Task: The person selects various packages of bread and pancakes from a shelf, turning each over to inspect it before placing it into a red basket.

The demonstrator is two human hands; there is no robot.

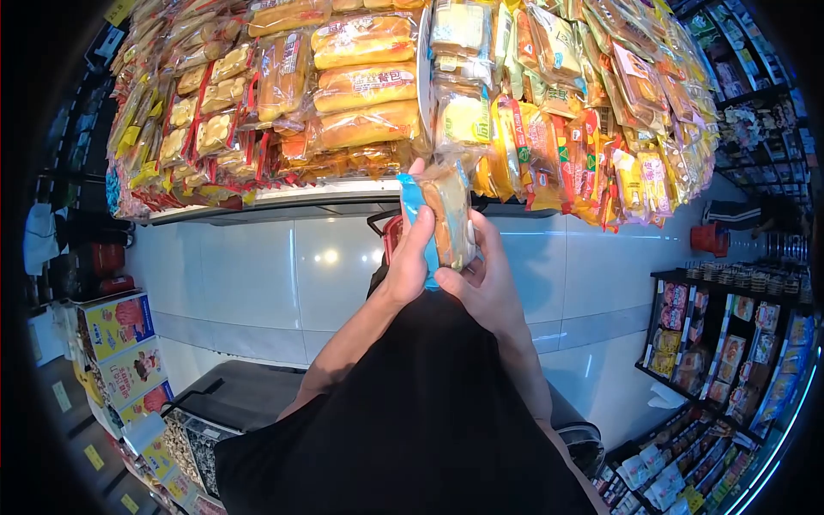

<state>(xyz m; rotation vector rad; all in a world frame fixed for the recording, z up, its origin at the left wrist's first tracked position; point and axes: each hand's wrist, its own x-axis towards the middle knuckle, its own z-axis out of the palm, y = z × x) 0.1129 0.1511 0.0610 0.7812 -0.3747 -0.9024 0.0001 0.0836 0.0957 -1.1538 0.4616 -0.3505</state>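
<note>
Between both hands is a packaged bread (448, 215) in a clear wrapper with a blue edge, held upright in front of the display. My left hand (410, 257) grips its left side, thumb lying along the blue part. On the right, my right hand (487, 279) holds the lower right side, with its thumb near the bottom. Just beyond the pack stand wrapped long bread rolls (365, 81) and white-and-green packs (463, 118). The wrapper's print is too blurred to read.
A display counter edge (292, 193) heaped with wrapped breads spans the top. Shelves of packaged goods (730, 352) stand at the right, printed cartons (120, 326) at the left. A red basket (709, 240) sits on the tiled floor (249, 266) at far right, near another person (740, 213).
</note>
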